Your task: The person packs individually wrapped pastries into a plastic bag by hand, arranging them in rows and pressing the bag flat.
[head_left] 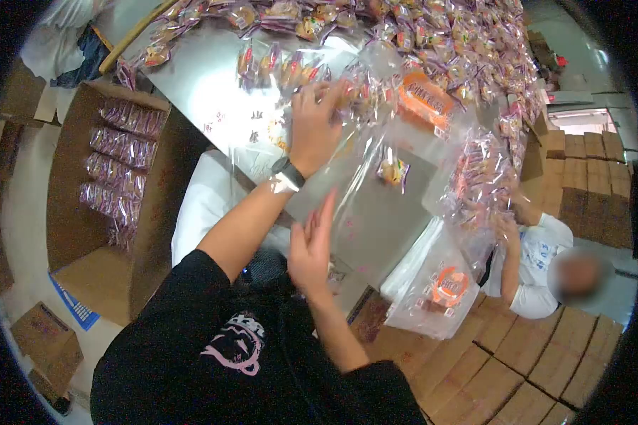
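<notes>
My left hand (pixel 315 124), with a dark watch on its wrist, is curled over a row of small wrapped pastries (pixel 280 67) on the metal table. Part of its grip is hidden by glare and clear film. Beside it, a clear plastic bag (pixel 365 152) with an orange printed label (pixel 425 99) stretches across the table. My right hand (pixel 310 248) is raised near the table's front edge, its fingers stretched out and holding nothing; it is slightly blurred. A single wrapped pastry (pixel 392 171) lies to the right, under or beside the film; I cannot tell which.
A large pile of wrapped pastries (pixel 446 42) covers the far table. A carton (pixel 138 276) with rows of packs stands at left. Stacked flat bags (pixel 432 287) overhang the right edge. A co-worker (pixel 535 265) handles a filled bag (pixel 482 170). Closed cartons (pixel 517 354) stand at lower right.
</notes>
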`<state>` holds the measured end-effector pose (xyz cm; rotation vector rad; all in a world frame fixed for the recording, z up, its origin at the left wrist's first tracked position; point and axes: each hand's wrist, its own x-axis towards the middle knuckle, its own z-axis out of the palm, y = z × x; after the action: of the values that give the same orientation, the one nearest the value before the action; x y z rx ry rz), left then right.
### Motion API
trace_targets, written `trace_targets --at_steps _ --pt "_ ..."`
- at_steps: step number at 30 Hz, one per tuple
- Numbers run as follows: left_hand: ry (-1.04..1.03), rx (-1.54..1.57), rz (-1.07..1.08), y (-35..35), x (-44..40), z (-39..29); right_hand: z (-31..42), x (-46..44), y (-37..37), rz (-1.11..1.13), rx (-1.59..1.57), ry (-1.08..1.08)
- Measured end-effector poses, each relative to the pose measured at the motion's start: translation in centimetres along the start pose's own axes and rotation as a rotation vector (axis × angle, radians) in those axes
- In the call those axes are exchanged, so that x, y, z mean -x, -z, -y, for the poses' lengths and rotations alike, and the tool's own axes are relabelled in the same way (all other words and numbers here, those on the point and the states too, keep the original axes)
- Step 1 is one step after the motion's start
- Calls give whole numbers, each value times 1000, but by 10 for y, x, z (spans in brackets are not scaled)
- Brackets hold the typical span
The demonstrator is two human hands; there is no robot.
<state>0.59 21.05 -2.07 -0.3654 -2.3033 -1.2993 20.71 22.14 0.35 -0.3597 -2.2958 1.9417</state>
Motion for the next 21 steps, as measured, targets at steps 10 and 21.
trace_targets --at_steps 10,21 --pt "1 -10 -33 -8 11 12 -8 -142 -42 -587 11 170" --pt "17 324 -103 -8 21 27 5 -216 7 -394 613 483"
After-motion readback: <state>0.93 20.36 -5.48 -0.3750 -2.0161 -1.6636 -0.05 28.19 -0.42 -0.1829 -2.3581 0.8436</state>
